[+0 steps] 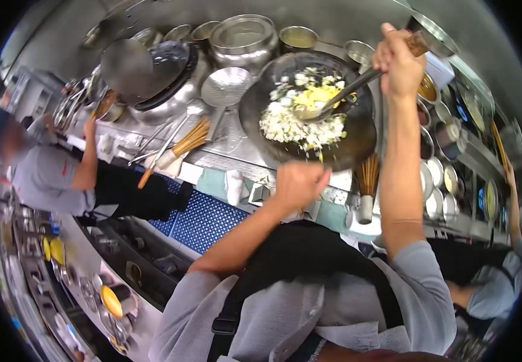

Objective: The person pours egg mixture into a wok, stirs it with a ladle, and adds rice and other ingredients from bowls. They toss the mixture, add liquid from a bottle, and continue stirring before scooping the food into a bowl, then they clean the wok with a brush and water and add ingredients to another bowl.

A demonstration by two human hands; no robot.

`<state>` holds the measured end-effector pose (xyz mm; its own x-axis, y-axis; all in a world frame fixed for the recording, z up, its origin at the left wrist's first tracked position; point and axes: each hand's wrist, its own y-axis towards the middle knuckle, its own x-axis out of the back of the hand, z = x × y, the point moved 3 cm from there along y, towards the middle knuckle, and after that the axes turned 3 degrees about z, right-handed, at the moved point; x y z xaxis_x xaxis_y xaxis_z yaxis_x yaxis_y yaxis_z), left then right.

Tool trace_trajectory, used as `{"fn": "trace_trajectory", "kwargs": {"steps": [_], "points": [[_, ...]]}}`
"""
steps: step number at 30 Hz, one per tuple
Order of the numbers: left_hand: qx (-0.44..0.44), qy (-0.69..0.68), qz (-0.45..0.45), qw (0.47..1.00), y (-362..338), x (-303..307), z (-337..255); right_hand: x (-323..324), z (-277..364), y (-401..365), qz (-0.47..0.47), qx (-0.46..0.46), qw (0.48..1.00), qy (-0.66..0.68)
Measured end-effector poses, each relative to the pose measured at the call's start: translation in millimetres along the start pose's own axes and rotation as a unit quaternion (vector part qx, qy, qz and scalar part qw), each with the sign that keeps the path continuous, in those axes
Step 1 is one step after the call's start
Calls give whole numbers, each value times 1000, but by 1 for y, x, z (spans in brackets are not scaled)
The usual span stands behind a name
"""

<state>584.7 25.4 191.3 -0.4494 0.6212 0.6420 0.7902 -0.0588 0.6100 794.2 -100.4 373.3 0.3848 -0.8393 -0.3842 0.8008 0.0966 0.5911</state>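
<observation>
A dark wok [351, 142] holds white rice and yellow egg [300, 117]. My right hand [398, 60] is shut on the wooden handle of a metal ladle [333, 99], whose bowl rests in the food. My left hand [298, 184] is closed at the wok's near rim; whether it grips a handle or cloth there is hidden.
A second wok [146, 69], a steel pot [243, 39], a skimmer [225, 87] and bamboo brushes [185, 142] line the stove. Seasoning bowls [439, 172] sit right. One person in grey [50, 175] works at left, another [496, 283] at right.
</observation>
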Motion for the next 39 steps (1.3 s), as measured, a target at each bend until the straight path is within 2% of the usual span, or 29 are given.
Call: {"fn": "trace_trajectory", "kwargs": {"steps": [2,4,5,6,7,8,9,10,12,13,14,15,17,18,20,22,25,26,27,28,29,32,33,34,36,38,39], "points": [[98,-44,32,994,23,-28,40,-12,-16,-25,-48,-26,996,-66],[106,-30,44,993,3,-50,58,-10,-48,-16,-103,-13,992,-76],[112,-23,49,992,-7,-57,60,-1,-54,3,-86,-2,993,-82],[130,-47,91,986,-29,-55,57,7,-55,17,-70,7,994,-86],[113,-24,77,990,-59,-53,52,3,-38,25,-106,32,989,-99],[104,-39,79,991,-77,-36,37,3,-26,28,-133,45,988,-57],[75,-51,48,995,-75,-18,26,2,-18,25,-132,43,990,-34],[49,-66,16,996,-72,-3,14,3,-13,18,-129,40,991,-13],[-12,-58,-11,998,-18,10,19,3,-50,-6,-99,-2,995,-29],[10,-88,-22,996,13,8,31,0,-55,-20,-130,-12,990,-48],[70,-77,27,994,36,-14,55,-16,-41,-35,-127,-33,991,-13],[141,-83,71,984,43,-28,70,-17,-42,-43,-128,-12,990,-59],[143,-43,43,988,23,-68,88,1,-63,-31,-152,16,980,-130],[126,1,90,988,5,-62,79,15,-64,-15,-151,33,978,-141],[126,-36,30,991,-40,-44,59,42,-69,17,-150,67,973,-162],[118,-65,87,987,-67,-20,36,31,-26,18,-103,62,989,-91],[66,-51,33,996,-15,-4,31,33,-11,-4,14,94,995,-36],[57,-85,15,995,0,-16,48,17,-15,-19,-121,17,985,-118],[80,-93,-3,992,9,-27,60,21,-39,-24,-75,-24,994,-76],[74,-92,-16,993,6,-51,76,27,-63,-20,-137,-13,980,-141],[95,-77,14,992,-5,-70,83,18,-60,-11,-183,-29,971,-154],[88,-17,54,995,-39,-32,39,19,-45,22,-149,44,986,-54],[58,-28,38,997,-43,-23,33,11,-28,21,-120,75,989,-49],[36,-10,28,999,-36,-20,37,0,-11,16,-101,103,989,-43],[89,-7,58,994,-4,-35,63,-6,-1,0,-66,138,988,-17],[122,-55,74,988,22,-67,101,-6,-23,-13,-59,149,986,-53],[154,-66,115,979,23,-87,121,6,-55,-12,-58,115,990,-62]]}}
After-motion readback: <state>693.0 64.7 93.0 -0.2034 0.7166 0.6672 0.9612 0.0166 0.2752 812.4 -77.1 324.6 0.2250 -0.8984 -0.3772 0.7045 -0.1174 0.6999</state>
